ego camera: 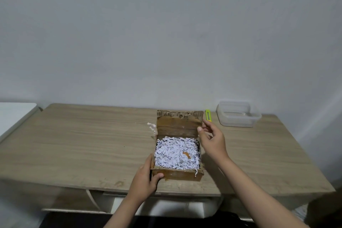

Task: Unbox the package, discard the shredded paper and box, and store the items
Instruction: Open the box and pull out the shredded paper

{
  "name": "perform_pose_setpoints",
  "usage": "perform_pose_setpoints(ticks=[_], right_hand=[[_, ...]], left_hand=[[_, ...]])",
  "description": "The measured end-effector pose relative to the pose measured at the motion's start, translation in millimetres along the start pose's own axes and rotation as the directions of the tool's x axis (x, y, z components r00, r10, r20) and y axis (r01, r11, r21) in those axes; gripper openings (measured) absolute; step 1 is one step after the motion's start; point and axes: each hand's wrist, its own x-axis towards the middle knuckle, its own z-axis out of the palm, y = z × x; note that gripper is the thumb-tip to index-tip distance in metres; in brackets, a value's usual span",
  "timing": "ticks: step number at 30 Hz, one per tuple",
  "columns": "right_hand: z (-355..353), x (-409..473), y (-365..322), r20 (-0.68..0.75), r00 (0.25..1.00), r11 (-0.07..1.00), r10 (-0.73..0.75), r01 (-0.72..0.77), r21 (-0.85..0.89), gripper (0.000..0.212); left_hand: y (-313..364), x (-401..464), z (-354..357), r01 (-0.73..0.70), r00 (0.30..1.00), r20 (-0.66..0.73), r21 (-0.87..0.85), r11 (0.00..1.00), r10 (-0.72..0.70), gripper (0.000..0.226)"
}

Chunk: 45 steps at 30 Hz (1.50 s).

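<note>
Brown cardboard forms the small open box (177,173) sitting near the middle of the light wood-grain table (83,144), its lid flap (179,125) standing up at the far side. White shredded paper (175,152) fills it to the rim, with a small orange patch showing through, and a few shreds (152,127) lie on the table just left of the flap. The left hand (146,176) grips the box's near left corner, thumb curled onto the front wall. The right hand (211,139) pinches the flap's right edge. A yellow-green utility knife (208,115) and a clear plastic container (238,114) rest far right.
</note>
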Motion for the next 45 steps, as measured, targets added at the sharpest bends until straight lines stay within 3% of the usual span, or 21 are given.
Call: perform_pose_setpoints(ticks=[10, 13, 18, 21, 23, 25, 26, 29, 32, 38, 42, 45], right_hand=[[12, 15, 0, 0.181, 0.974, 0.984, 0.137, -0.112, -0.138, 0.068], [15, 13, 2, 0.248, 0.956, 0.979, 0.156, -0.117, -0.168, 0.068], [17, 9, 14, 0.308, 0.922, 0.941, 0.236, -0.138, -0.31, 0.075], [16, 6, 20, 0.331, 0.91, 0.912, 0.249, -0.106, -0.396, 0.077], [13, 2, 19, 0.311, 0.933, 0.91, 0.18, -0.038, -0.413, 0.069], [11, -3, 19, 0.269, 0.958, 0.92, 0.102, 0.012, -0.392, 0.059], [10, -6, 18, 0.255, 0.964, 0.922, 0.075, 0.031, -0.386, 0.056], [7, -18, 17, 0.261, 0.964, 0.915, 0.046, 0.065, -0.398, 0.055], [7, -25, 16, 0.302, 0.952, 0.909, 0.05, 0.082, -0.408, 0.06], [10, -28, 18, 0.381, 0.911, 0.893, 0.16, 0.031, -0.448, 0.068], [15, -25, 18, 0.464, 0.85, 0.841, 0.25, 0.047, -0.539, 0.08], [20, -20, 16, 0.497, 0.808, 0.829, 0.318, 0.017, -0.559, 0.088]], left_hand=[[5, -2, 0, -0.005, 1.0, -0.002, -0.028, 1.0, 0.005, 0.073], [8, -1, -3, 0.009, 1.0, 0.006, -0.053, 0.999, -0.008, 0.073], [3, 1, -10, 0.081, 0.994, 0.083, -0.18, 0.98, -0.067, 0.077], [-3, 12, -23, 0.195, 0.967, 0.236, -0.419, 0.887, -0.101, 0.091], [-5, 22, -35, 0.341, 0.925, 0.348, -0.587, 0.735, -0.151, 0.093], [-6, 33, -44, 0.44, 0.893, 0.395, -0.663, 0.606, -0.216, 0.088], [-2, 39, -47, 0.452, 0.89, 0.373, -0.661, 0.598, -0.26, 0.086], [7, 57, -49, 0.395, 0.915, 0.126, -0.48, 0.783, -0.384, 0.06], [12, 69, -42, 0.386, 0.919, 0.029, -0.279, 0.879, -0.394, 0.083], [18, 76, -26, 0.432, 0.902, 0.062, -0.108, 0.895, -0.428, 0.093], [26, 73, -18, 0.436, 0.898, 0.018, -0.164, 0.885, -0.44, 0.044], [35, 68, -12, 0.431, 0.893, -0.045, -0.192, 0.882, -0.447, 0.034]])
